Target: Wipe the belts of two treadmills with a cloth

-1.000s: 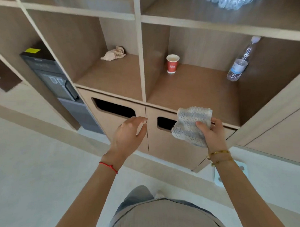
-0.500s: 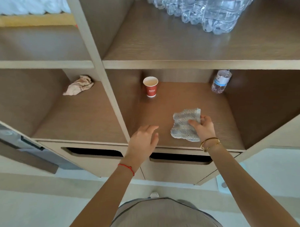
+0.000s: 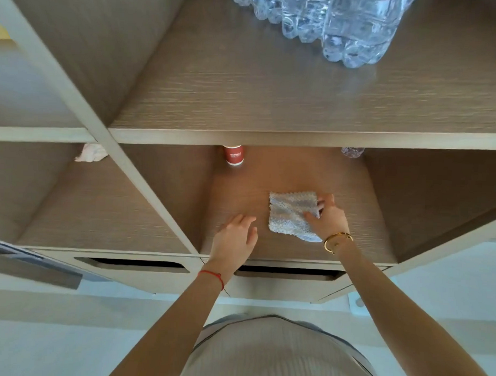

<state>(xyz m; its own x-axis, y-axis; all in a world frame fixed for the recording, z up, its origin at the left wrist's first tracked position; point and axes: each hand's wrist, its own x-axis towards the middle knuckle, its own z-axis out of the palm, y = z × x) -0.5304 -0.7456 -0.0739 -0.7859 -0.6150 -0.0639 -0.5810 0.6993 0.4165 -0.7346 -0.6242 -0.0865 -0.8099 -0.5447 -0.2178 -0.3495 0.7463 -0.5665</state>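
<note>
A pale grey knitted cloth (image 3: 289, 214) lies over the wooden shelf (image 3: 361, 220) of the middle cubby. My right hand (image 3: 326, 218) grips its right edge, thumb on top and fingers curled behind it. To the left of the cloth my left hand (image 3: 235, 236) hovers just above the shelf, fingers relaxed and holding nothing. No treadmill is in view.
A red paper cup (image 3: 234, 156) stands at the back of the same cubby and a water bottle (image 3: 352, 151) peeks out at the back right. A crumpled beige rag (image 3: 91, 153) lies in the left cubby. Several packed water bottles (image 3: 331, 24) sit on the upper shelf.
My view has tilted up and closer to the shelving. My right hand has carried the cloth from in front of the cabinet into the middle cubby; my left hand followed over the shelf.
</note>
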